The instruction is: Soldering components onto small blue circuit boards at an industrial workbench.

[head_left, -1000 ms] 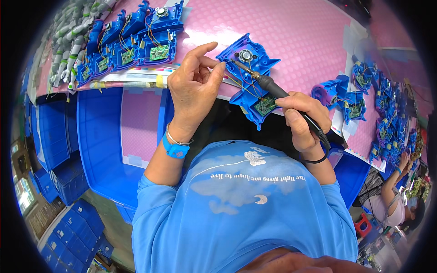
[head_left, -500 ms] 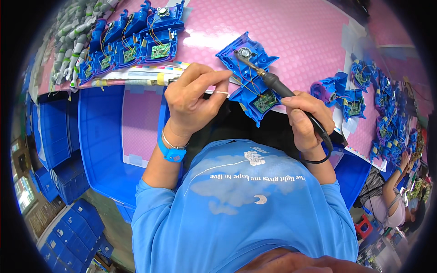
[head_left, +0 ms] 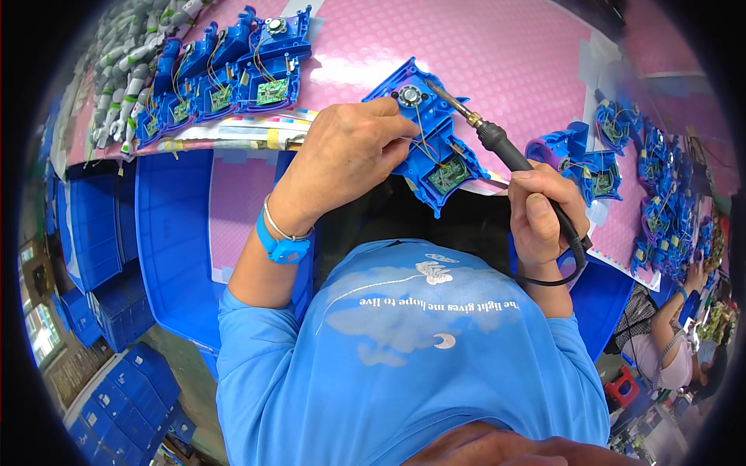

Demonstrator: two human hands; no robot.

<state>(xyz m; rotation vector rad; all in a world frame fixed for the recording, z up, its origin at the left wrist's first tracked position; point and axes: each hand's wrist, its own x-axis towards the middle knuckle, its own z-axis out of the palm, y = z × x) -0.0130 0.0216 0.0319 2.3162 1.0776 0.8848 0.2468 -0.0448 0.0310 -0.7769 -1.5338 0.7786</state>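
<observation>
In front of me an opened blue plastic housing [head_left: 424, 170] lies at the table edge. Its far half carries a round speaker [head_left: 409, 95], its near half a green circuit board [head_left: 448, 175], with thin wires [head_left: 423, 140] running between them. My right hand [head_left: 548, 206] grips a soldering iron [head_left: 501, 144] by its dark handle; the metal tip is over the far half, right of the speaker. My left hand [head_left: 342, 159] is closed in a pinch over the housing's left side, beside the wires. Its fingers hide what they hold.
Several similar opened housings [head_left: 272, 89] stand in a row at the far left, beside a pile of grey-and-white toy parts [head_left: 128, 70]. More housings [head_left: 602, 182] are at the right. Blue bins [head_left: 167, 256] stand below the pink-covered table [head_left: 497, 46]. Another person's arm [head_left: 668, 322] shows far right.
My left hand has moved right and forward to the wires; the white strand at its fingertips no longer shows. The soldering iron's tip has shifted right, off the speaker.
</observation>
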